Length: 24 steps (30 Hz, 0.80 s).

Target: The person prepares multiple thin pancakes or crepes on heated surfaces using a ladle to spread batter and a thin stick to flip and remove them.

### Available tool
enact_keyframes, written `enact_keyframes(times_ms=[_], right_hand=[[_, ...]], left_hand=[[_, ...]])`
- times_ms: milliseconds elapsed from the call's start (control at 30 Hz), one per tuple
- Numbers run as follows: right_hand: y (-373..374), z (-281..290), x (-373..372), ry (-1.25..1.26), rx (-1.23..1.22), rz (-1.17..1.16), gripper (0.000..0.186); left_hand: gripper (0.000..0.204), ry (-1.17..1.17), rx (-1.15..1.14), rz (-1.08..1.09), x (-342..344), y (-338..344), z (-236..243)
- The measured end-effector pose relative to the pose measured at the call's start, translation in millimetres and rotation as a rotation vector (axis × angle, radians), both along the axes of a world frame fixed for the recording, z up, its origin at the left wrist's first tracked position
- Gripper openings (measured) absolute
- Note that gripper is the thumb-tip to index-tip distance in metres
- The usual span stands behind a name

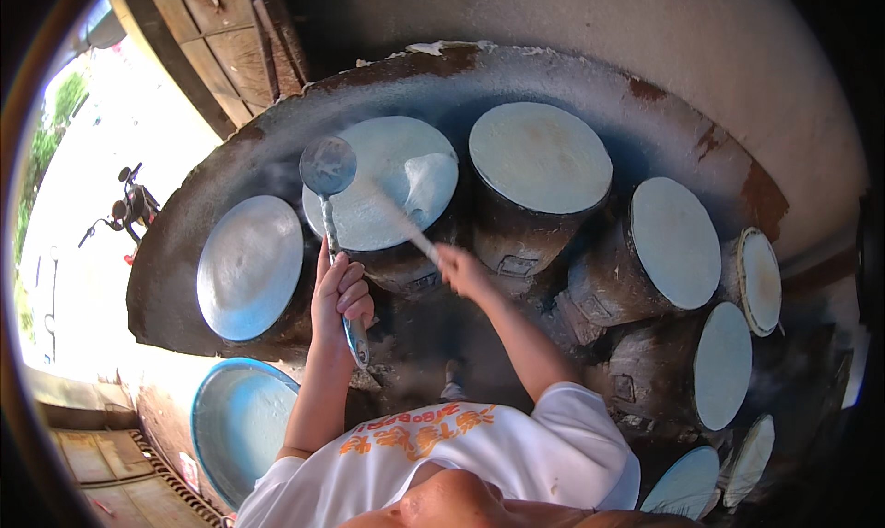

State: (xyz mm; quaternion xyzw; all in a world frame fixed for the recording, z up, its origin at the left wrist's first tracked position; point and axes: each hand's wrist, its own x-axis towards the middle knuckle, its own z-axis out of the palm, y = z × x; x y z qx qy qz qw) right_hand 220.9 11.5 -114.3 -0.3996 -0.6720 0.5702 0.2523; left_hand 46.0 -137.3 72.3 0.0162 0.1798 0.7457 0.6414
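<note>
My left hand (341,295) is closed around the handle of a metal ladle (328,167). The ladle's round bowl is raised over the left edge of a round griddle (392,134) coated with pale batter. In my closed right hand (464,272) is a light stick (411,230), smeared by motion. Its far end reaches over the same griddle, and its shape there cannot be made out. A thicker whitish patch (431,182) shows on the griddle's right part.
Several similar griddles on dark drum-like stoves curve around to the right, one of them the pale round griddle (540,157). A domed metal lid (250,268) covers the leftmost stove. At lower left stands a blue-rimmed basin (197,416) of pale liquid. A curved wall (590,72) rises behind.
</note>
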Motion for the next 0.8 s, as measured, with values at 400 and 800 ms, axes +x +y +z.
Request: enact_keyframes(times_ms=[400, 800], right_hand=[[69.7, 15.4, 39.0, -0.296, 0.752, -0.245, 0.028], [102.5, 7.3, 91.9, -0.424, 0.654, -0.128, 0.028]], left_hand=[[0.04, -0.132, 0.016, -0.157, 22.1, 74.9, -7.5], [0.025, -0.591, -0.159, -0.325, 0.2, 133.2, -6.0]])
